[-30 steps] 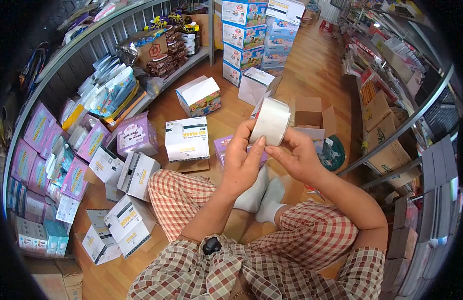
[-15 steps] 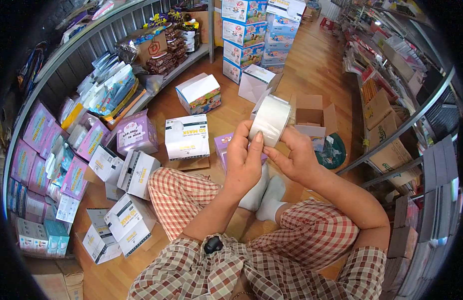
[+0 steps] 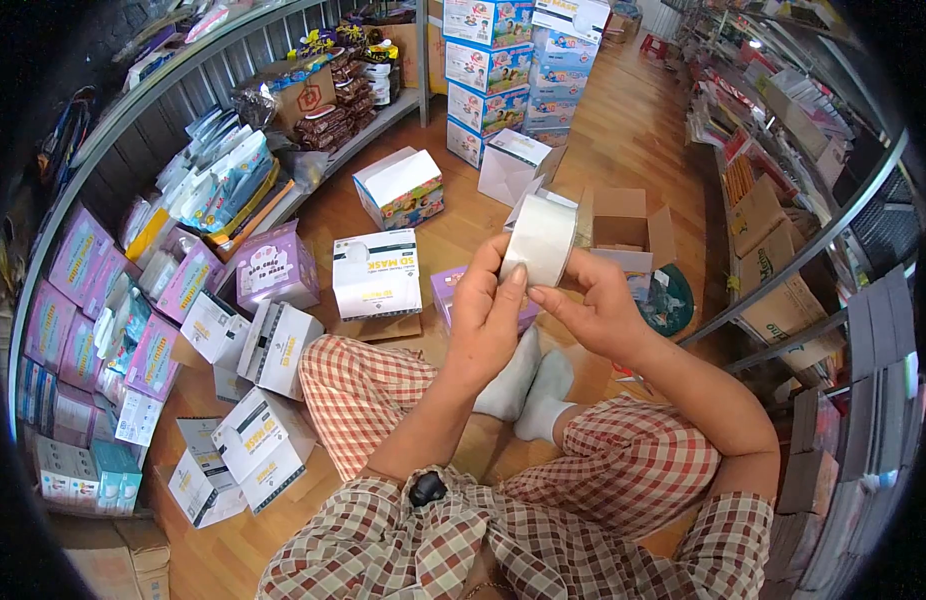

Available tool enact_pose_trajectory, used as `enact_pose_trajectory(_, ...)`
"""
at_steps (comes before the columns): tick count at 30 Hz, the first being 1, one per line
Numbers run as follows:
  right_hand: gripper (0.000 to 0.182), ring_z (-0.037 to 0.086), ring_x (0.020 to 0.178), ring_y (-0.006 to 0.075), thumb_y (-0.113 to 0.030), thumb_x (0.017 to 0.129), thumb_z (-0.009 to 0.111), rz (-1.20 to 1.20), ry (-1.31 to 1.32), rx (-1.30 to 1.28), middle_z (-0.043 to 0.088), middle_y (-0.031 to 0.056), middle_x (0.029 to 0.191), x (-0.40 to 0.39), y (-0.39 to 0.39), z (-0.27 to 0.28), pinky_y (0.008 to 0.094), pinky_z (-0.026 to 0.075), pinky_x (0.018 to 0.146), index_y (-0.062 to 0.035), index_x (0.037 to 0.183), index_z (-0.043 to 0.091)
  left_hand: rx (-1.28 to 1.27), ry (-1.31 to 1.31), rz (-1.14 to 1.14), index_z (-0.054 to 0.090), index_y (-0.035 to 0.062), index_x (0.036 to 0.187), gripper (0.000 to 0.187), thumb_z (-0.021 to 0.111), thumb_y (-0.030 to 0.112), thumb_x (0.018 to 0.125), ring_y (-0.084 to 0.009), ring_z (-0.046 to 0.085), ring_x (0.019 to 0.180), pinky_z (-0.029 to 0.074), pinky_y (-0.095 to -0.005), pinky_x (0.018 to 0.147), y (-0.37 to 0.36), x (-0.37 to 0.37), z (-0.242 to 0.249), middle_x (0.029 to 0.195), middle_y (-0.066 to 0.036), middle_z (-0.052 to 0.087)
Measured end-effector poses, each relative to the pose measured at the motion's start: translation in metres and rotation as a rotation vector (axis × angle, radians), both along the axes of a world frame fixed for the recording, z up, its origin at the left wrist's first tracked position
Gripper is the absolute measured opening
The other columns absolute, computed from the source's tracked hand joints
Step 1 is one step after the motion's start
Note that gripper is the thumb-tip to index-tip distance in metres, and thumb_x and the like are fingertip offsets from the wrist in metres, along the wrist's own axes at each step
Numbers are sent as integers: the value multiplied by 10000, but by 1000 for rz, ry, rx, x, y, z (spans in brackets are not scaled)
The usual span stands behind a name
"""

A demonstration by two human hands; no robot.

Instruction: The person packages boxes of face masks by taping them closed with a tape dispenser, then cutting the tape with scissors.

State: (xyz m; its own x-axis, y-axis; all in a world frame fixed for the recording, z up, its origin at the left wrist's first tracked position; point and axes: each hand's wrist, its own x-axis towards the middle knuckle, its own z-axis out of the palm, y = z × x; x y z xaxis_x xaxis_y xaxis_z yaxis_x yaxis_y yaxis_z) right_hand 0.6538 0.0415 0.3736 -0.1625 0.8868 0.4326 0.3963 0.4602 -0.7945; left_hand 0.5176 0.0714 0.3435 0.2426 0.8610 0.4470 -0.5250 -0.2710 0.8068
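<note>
A wide roll of clear packing tape (image 3: 540, 238) is held up in front of me, its outer face toward me. My left hand (image 3: 491, 305) grips its left side, thumb pressed on the face near the lower edge. Around the right side curl the fingers of my right hand (image 3: 595, 298), its thumb and fingertips close to the bottom edge of the roll. Part of the right fingers is hidden behind the tape. Below the hands, a purple box (image 3: 453, 293) lies on the floor, partly covered by my left hand.
White mask boxes (image 3: 376, 273) (image 3: 263, 445) lie on the wooden floor to the left, near a purple box (image 3: 276, 268). Stacked cartons (image 3: 486, 70) stand at the back. An opened brown carton (image 3: 620, 232) sits beyond my right hand. Loaded shelves line both sides.
The tape roll has turned slightly in my hands and sits a little more upright. Both hands keep their hold, and the view has shifted very slightly.
</note>
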Motion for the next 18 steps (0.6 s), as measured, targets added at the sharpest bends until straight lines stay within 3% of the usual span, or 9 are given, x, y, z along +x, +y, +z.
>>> enact_pose_trajectory(3,274,617,881,175,-97,794,631,21,70,-48,635,133,929,-3,-2,3,309,485,769,23,1037,589,-11,4,-57,458,-38,1157,272,421,54,904,-115,507,928,406,-242,821,-1,-2,0,1018,-91,554)
enact_pose_trajectory(8,270,624,882,194,-99,789,635,-5,22,-17,636,138,920,-2,-1,0,315,488,767,17,1029,593,14,48,20,475,-39,1102,227,421,53,901,-106,513,859,420,-247,757,1,1,-5,945,-90,568)
enact_pose_trajectory(13,274,615,796,299,-121,749,658,-38,-177,123,622,173,877,0,0,-2,357,474,685,-4,989,596,-38,60,36,501,-37,1041,189,416,64,906,-86,508,786,417,-241,689,1,0,-5,866,-69,574)
enact_pose_trajectory(18,256,585,774,342,-128,738,663,-74,-263,196,611,177,844,-3,-1,1,391,456,666,-8,954,598,-53,73,50,522,-25,1004,176,411,78,915,-73,495,770,411,-234,676,0,-1,-2,839,-51,568)
